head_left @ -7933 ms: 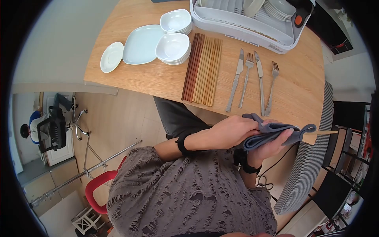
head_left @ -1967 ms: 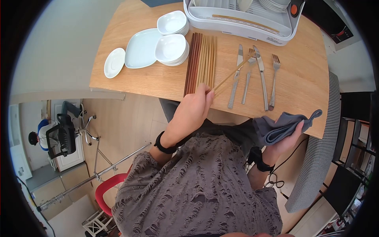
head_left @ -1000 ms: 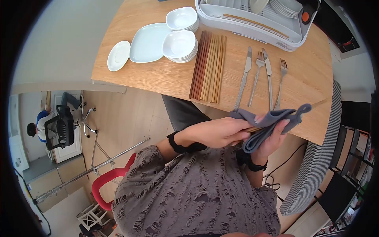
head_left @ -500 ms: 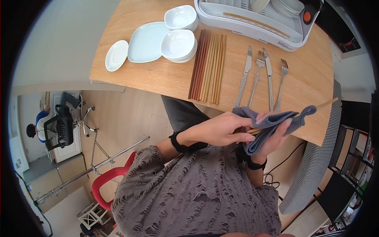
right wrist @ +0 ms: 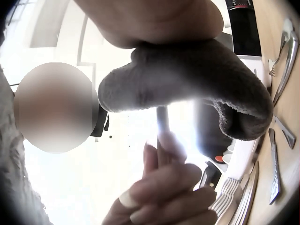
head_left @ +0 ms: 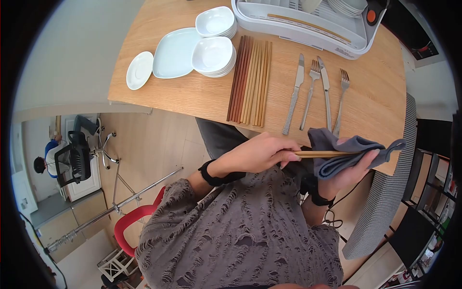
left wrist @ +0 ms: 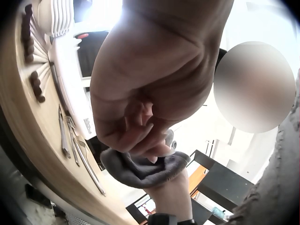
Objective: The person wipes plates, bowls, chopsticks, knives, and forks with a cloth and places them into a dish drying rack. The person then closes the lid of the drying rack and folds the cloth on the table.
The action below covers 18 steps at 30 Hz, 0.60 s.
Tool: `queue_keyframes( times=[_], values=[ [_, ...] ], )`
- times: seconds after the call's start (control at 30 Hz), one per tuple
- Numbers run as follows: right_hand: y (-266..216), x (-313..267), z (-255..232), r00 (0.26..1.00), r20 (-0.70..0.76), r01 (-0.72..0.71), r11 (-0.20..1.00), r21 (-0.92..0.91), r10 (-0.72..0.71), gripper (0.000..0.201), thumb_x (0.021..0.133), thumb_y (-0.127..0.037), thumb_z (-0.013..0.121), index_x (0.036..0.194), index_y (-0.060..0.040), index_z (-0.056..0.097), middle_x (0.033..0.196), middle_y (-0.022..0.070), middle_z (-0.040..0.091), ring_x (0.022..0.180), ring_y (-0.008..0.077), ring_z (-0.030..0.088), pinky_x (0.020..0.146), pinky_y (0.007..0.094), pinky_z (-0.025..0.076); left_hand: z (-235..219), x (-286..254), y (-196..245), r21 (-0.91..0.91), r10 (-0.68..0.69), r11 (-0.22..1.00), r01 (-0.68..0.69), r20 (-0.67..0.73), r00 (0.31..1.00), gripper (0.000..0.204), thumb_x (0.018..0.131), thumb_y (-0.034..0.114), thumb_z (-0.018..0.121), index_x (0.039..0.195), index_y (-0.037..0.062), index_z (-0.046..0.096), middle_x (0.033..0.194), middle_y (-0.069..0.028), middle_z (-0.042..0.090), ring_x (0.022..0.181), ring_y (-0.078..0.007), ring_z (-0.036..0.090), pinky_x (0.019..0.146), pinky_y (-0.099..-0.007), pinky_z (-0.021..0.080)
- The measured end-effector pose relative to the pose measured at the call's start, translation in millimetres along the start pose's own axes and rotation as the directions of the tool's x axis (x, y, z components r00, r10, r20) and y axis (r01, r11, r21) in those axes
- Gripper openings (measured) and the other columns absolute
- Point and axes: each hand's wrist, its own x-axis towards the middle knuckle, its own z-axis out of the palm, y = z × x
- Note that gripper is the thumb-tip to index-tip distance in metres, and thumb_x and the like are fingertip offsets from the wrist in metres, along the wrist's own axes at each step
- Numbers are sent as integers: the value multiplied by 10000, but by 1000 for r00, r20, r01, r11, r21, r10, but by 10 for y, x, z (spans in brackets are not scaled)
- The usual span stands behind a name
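Observation:
My left hand [head_left: 262, 153] pinches light wooden chopsticks [head_left: 308, 154] near one end, beyond the table's front edge. Their other end runs into a folded grey cloth [head_left: 337, 167], which my right hand [head_left: 355, 172] grips around them. In the right wrist view, the cloth [right wrist: 187, 70] hides where they go, and the left hand's fingers [right wrist: 164, 187] hold the bare part. Reddish-brown chopsticks [head_left: 239, 82] and lighter chopsticks [head_left: 257, 86] lie side by side on the table. To their right rest a knife [head_left: 294, 96], a fork [head_left: 310, 91], a second knife [head_left: 326, 94] and another fork [head_left: 342, 101].
Stacked white bowls [head_left: 212, 54], a pale square plate [head_left: 174, 53] and a small oval dish [head_left: 139, 70] stand at the table's left. A white dish rack [head_left: 303, 36] holding plates and a chopstick stands at the back. A checked bench [head_left: 380, 207] is at the right.
Two seconds ago the left hand held the chopsticks over the table, apart from the cloth. They then went into the cloth, and the right hand has since slid rightward, baring more of their length.

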Motion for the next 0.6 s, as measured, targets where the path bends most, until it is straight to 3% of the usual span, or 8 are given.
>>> queue_keyframes(
  times=[0.07,0.13,0.27,0.37,0.4,0.47,0.6],
  values=[
    [14,68,-48,1000,-5,7,1000,29,-7,358,1068,-376,399,1077,-23,460,806,156,616,696,221,612,653,341,508,-40,-46,-36,57,-20,998,20,2,1000,148,971,161,591,1000,27,646,674,-69,629,625,-241,629,610,-336,471],
    [-38,98,-16,994,-106,29,998,58,-22,350,1074,-377,384,1049,-36,459,790,145,612,678,210,598,652,338,497,-80,-84,-20,68,-41,997,39,18,999,150,971,163,590,999,27,647,672,-71,627,626,-245,630,611,-339,472],
    [1,87,-59,996,-49,79,996,43,-77,341,1076,-378,374,1033,-49,455,759,129,598,680,205,596,662,322,500,-79,-111,-49,109,-41,993,37,34,999,158,972,172,588,999,28,650,669,-77,624,635,-260,632,613,-350,475],
    [-33,104,-52,998,-51,36,991,126,-30,335,1075,-373,381,1041,-49,460,749,119,586,680,203,591,652,309,495,-93,-123,-64,139,-61,989,53,55,997,169,970,181,588,1005,28,652,669,-80,623,637,-272,630,616,-356,476],
    [-39,131,-62,998,-51,37,991,127,-31,335,1075,-373,381,1041,-49,460,749,119,586,680,203,591,652,309,495,-107,-128,-65,139,-61,989,52,55,997,169,970,181,588,1005,28,652,669,-80,623,637,-272,630,616,-356,476],
    [-46,195,-88,977,-210,52,998,47,-41,323,1076,-363,388,1056,-51,467,748,111,579,678,200,582,641,300,484,-131,-138,-64,172,-59,984,52,33,998,171,964,179,595,1009,24,652,674,-81,627,640,-278,632,620,-359,480],
    [-33,179,-131,974,-168,156,988,11,-152,317,1076,-356,402,1057,-49,480,797,97,575,676,190,559,597,312,464,-86,-123,-83,185,-44,982,38,31,999,172,959,175,599,1013,21,654,685,-85,638,648,-279,643,622,-361,486]
  ],
)
